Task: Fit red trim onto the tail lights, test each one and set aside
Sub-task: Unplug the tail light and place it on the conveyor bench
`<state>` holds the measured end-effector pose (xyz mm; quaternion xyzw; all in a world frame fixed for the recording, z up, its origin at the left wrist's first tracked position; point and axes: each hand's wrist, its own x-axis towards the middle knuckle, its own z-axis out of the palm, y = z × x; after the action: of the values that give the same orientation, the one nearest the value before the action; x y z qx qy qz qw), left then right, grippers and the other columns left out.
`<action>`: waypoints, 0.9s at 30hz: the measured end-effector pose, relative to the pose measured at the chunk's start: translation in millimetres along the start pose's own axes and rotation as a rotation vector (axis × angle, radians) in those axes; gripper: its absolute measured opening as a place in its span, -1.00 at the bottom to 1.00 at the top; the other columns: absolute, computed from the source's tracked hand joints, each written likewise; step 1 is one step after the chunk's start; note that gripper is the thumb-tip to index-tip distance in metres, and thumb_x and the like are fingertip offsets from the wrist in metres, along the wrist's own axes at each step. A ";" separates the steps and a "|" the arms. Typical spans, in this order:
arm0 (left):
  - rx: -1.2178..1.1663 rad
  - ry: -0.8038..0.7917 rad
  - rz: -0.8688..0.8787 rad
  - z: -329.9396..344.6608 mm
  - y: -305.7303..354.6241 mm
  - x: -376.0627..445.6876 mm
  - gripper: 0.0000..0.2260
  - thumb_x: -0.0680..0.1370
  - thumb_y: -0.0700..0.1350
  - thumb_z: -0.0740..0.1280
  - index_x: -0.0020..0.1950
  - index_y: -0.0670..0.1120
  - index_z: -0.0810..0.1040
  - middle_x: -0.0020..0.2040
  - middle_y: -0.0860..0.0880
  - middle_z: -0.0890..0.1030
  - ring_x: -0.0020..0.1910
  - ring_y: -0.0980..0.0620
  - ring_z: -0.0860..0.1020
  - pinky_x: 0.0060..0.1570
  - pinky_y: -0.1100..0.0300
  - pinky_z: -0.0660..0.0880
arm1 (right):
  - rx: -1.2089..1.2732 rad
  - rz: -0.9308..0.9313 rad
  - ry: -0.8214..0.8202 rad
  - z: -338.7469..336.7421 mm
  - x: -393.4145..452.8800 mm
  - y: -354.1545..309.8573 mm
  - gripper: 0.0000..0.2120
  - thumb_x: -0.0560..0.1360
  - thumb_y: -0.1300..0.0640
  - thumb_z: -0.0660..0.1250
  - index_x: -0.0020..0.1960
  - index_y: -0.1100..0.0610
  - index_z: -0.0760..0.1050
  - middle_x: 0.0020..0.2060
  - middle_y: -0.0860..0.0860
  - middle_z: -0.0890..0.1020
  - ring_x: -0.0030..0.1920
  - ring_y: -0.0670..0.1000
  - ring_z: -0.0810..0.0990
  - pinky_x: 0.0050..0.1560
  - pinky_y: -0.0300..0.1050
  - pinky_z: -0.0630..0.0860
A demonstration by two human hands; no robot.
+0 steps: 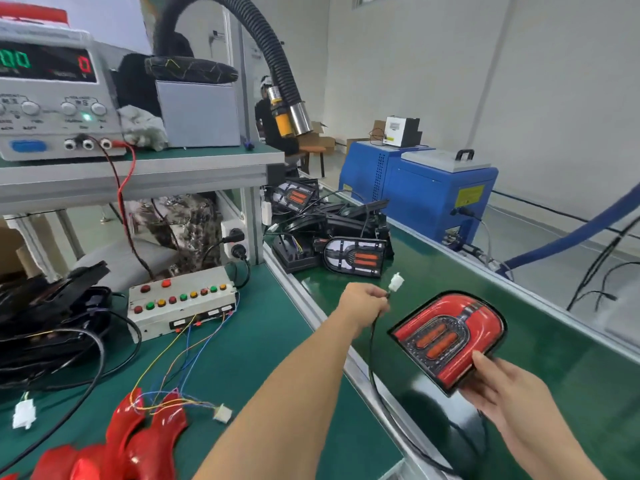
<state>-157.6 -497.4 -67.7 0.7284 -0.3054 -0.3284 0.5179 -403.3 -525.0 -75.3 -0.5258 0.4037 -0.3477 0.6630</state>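
Observation:
A tail light [450, 336] with red trim fitted hangs just above the green conveyor belt [450, 271]; my right hand [504, 384] grips its near lower corner. My left hand [363, 303] pinches the light's black cable [372, 344] just below its white connector [396, 282], which points upward. Loose red trim pieces [138, 434] lie at the near left of the bench. A test box [181, 301] with coloured buttons sits on the bench, and its white plug [222, 413] lies on thin coloured wires.
Several tail lights without trim [355, 254] are piled at the belt's far end. A power supply [52, 95] stands on the shelf at top left. Black housings and cables [52, 317] crowd the left. A blue machine [422, 188] stands beyond the belt.

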 end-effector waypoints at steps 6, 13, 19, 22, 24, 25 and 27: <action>-0.059 -0.235 -0.169 57.1 12.7 7.0 -0.58 0.61 0.22 0.27 0.08 -0.13 0.64 -0.07 -0.13 0.67 -0.08 -0.09 0.63 0.04 0.08 0.58 | -0.048 0.107 -0.013 -5.9 26.5 20.3 -0.79 0.65 0.19 0.28 0.14 0.30 0.60 -0.04 0.21 0.75 0.01 0.19 0.72 0.04 0.04 0.58; 0.177 -0.152 0.104 39.3 -4.0 6.5 -0.58 0.66 0.30 0.03 -0.03 0.05 0.53 0.06 -0.02 0.58 0.06 -0.03 0.49 0.10 0.08 0.35 | -0.026 0.209 0.036 -2.4 43.2 27.4 -0.82 0.64 0.23 0.31 0.07 0.36 0.59 -0.07 0.27 0.73 -0.03 0.21 0.67 0.00 0.05 0.58; -0.004 0.200 0.162 -12.4 -28.8 -41.1 -0.55 0.71 0.16 0.03 -0.09 -0.04 0.59 -0.10 0.09 0.63 -0.09 0.09 0.56 -0.02 0.16 0.46 | 0.035 0.291 0.072 2.4 49.3 34.0 -0.86 0.64 0.25 0.32 0.09 0.34 0.53 0.01 0.30 0.66 0.01 0.22 0.64 0.19 0.14 0.51; -0.015 0.140 0.175 -43.0 -41.8 -87.5 -0.52 0.69 0.19 0.07 -0.07 -0.01 0.70 -0.12 0.11 0.74 -0.05 0.18 0.67 0.11 0.19 0.53 | 0.069 0.299 0.098 -2.5 50.2 35.8 -0.84 0.64 0.24 0.31 0.09 0.37 0.51 -0.03 0.30 0.65 -0.03 0.21 0.64 0.21 0.11 0.49; -0.051 0.119 0.180 -58.5 -49.6 -119.4 -0.52 0.66 0.21 0.09 -0.07 -0.02 0.71 -0.12 0.11 0.74 -0.05 0.17 0.68 0.17 0.12 0.55 | 0.098 0.301 0.111 -3.5 50.6 36.8 -0.81 0.64 0.24 0.30 0.13 0.39 0.49 -0.06 0.30 0.63 -0.07 0.19 0.62 0.16 0.07 0.56; -0.071 0.113 0.173 -64.2 -52.4 -135.1 -0.51 0.64 0.23 0.10 -0.06 -0.02 0.71 -0.11 0.10 0.75 -0.04 0.16 0.69 0.19 0.09 0.55 | 0.111 0.299 0.117 -2.4 50.9 36.5 -0.82 0.65 0.25 0.30 0.11 0.39 0.49 -0.08 0.29 0.63 -0.08 0.18 0.62 0.04 0.01 0.65; -0.090 0.113 0.173 -72.7 -58.1 -164.5 -0.50 0.61 0.27 0.11 -0.05 -0.02 0.72 -0.10 0.09 0.75 -0.02 0.15 0.69 0.21 0.05 0.55 | 0.132 0.290 0.133 3.1 52.2 34.6 -0.85 0.65 0.26 0.29 0.01 0.37 0.49 -0.06 0.30 0.62 -0.07 0.18 0.61 -0.20 -0.10 0.71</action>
<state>-192.1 -311.9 -78.6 0.6927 -0.3225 -0.2542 0.5930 -376.7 -562.8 -117.5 -0.3931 0.4947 -0.3082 0.7112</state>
